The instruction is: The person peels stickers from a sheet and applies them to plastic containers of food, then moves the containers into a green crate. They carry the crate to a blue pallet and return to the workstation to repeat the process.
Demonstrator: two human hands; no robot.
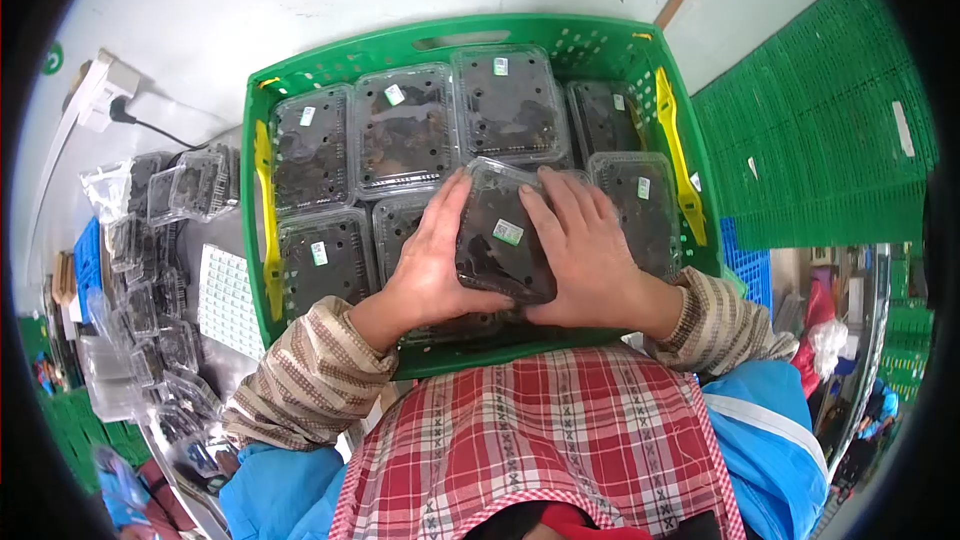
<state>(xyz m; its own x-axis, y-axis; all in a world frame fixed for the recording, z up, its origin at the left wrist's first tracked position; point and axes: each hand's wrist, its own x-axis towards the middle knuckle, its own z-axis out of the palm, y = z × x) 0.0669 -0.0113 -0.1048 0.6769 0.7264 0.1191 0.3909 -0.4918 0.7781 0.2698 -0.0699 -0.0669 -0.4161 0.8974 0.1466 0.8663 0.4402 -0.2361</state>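
Observation:
Between my two hands is a clear plastic clamshell box [495, 255] with dark contents and a small label on its lid. It sits slightly tilted over the front middle of a green crate [420, 45]. My left hand [435, 260] grips its left side, thumb along the near edge. My right hand [590, 250] wraps its right side, fingers reaching over the lid. Around it in the crate lie several similar labelled boxes, among them a back middle box [510, 115], a front left box [325, 275] and a right box [637, 220]. What the boxes contain is hard to make out.
The crate has yellow handles [680, 155] on both sides. To the left are a sheet of labels [228, 300] and piled clear plastic boxes [150, 290]. A power socket [105, 90] with a plugged cable is on the wall. Stacked green crates [810, 130] stand at the right.

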